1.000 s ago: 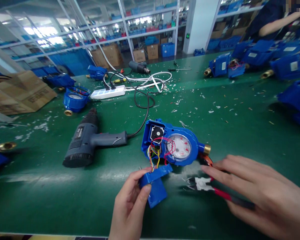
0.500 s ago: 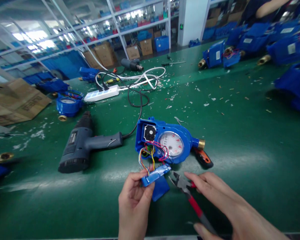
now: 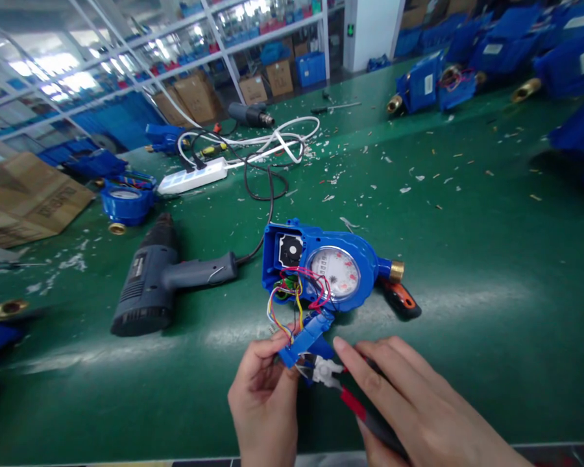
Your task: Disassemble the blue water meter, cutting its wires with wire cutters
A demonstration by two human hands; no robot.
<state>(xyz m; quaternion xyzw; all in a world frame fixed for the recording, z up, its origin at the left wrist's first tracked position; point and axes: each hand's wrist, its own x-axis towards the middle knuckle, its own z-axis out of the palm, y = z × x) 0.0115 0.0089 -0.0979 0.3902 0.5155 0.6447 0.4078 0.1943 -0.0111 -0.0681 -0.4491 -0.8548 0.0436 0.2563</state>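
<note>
A blue water meter lies dial up in front of me, its square compartment open at the left. Thin coloured wires run from it to a narrow blue plastic-covered piece. My left hand pinches the near left end of that piece between thumb and fingers. In my right hand are diagonal cutters with red and black handles. Their jaws are at the lower edge of the blue piece, close to my left fingertips; whether they touch it I cannot tell. Another flat blue part lies behind, mostly covered.
A heat gun rests to the left, its cord running back toward a white power strip. An orange-and-black handle pokes out beside the brass fitting. More blue meters stand at the back right; scraps litter the green table.
The cutters have moved left, from beside the blue piece to its lower edge. The blue piece is tilted more steeply in my left hand. The view has shifted slightly.
</note>
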